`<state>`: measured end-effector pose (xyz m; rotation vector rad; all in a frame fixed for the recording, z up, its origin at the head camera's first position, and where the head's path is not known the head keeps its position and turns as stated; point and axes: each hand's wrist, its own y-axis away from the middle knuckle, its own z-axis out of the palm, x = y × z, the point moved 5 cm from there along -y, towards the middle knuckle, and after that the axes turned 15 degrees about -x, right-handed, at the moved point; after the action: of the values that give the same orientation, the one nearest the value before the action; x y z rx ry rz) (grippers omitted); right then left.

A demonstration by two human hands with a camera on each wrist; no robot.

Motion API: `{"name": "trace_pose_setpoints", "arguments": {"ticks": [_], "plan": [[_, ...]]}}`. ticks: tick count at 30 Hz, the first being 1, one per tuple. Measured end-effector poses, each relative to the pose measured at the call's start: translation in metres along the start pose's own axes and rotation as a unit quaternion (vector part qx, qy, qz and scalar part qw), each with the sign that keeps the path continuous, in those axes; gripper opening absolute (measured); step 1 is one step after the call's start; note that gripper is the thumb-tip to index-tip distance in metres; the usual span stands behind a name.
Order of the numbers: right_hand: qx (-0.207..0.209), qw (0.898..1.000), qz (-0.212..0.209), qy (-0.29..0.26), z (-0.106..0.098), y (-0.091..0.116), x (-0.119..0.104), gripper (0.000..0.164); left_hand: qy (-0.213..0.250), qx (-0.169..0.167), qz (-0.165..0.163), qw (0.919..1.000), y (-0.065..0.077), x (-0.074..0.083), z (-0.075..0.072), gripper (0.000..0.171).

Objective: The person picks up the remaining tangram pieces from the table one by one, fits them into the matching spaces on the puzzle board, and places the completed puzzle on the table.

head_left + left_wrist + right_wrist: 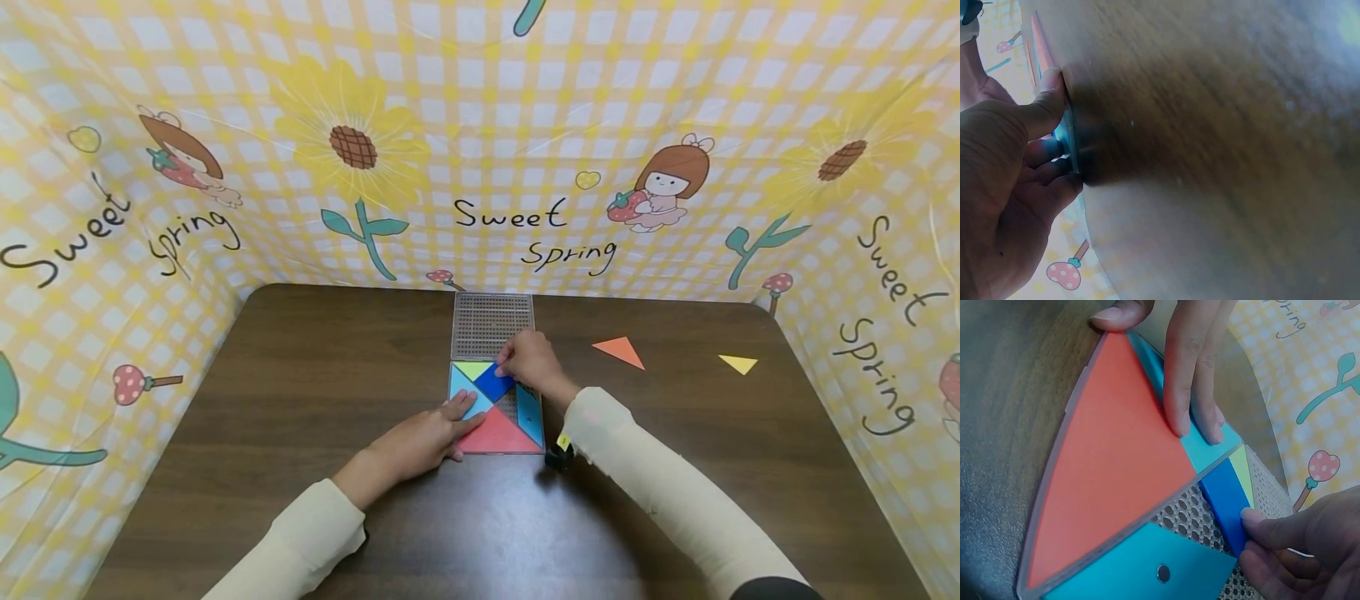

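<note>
A person's right hand [531, 358] pinches a dark blue square tangram tile [493, 384] between thumb and fingertip, at its far right edge; the rest of the tile extends from the grip toward the middle of a shallow tray [1188, 515]. Whether it lies fully flat cannot be told. The left hand [427, 437] has two fingers laid straight across a light blue triangle [460, 382], beside the dark blue tile, with its thumb at the tray's near-left corner, next to a large coral-red triangle [501, 433].

The tray has a thin, translucent rim and a floor pierced with a honeycomb of holes, bare between the red triangle, the dark blue tile and a teal parallelogram [1138, 565]. That slanted piece, at the right side, bears a small dark round spot. A yellow-green triangle [472, 368] fills the far-left corner. Beyond the tray lies a matching perforated panel [491, 325].

To the right, an orange triangle [622, 352] and, farther off, a smaller yellow triangle [739, 364] lie on the dark wood-grained table [337, 350]. Yellow-checked cloth [480, 125] printed with sunflowers surrounds it.
</note>
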<state>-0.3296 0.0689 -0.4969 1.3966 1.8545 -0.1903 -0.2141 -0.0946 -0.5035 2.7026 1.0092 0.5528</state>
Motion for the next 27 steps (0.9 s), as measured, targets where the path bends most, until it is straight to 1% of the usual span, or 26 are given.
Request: {"name": "trace_pose_setpoints", "arguments": {"ticks": [4, 7, 12, 16, 21, 27], "plan": [[0.003, 1.0, 0.001, 0.02, 0.0001, -0.0011, -0.0005, 0.008, 0.0, -0.001, 0.0, 1.0, -0.0002, 0.0003, -0.0006, 0.058], [0.004, 1.0, 0.002, 0.023, 0.0006, -0.0017, -0.0006, 0.008, 0.003, -0.005, -0.002, 1.0, 0.0, 0.0007, -0.0008, 0.058], [-0.002, 1.0, 0.008, 0.018, 0.0019, -0.0022, 0.0, 0.008, 0.006, -0.01, -0.005, 0.9999, 0.0, 0.0013, -0.001, 0.059], [-0.006, 1.0, 0.009, 0.016, 0.0023, -0.0024, 0.0009, 0.007, 0.003, -0.008, -0.004, 1.0, 0.0002, 0.0018, -0.0011, 0.059], [-0.005, 1.0, 0.002, 0.01, 0.0023, -0.002, 0.0029, 0.006, 0.005, -0.005, -0.002, 1.0, 0.0008, 0.0024, -0.0009, 0.058], [0.0, 1.0, -0.011, 0.006, 0.0033, -0.0018, 0.0043, 0.006, 0.01, -0.011, -0.004, 0.9999, 0.0014, 0.0026, -0.0022, 0.058]]}}
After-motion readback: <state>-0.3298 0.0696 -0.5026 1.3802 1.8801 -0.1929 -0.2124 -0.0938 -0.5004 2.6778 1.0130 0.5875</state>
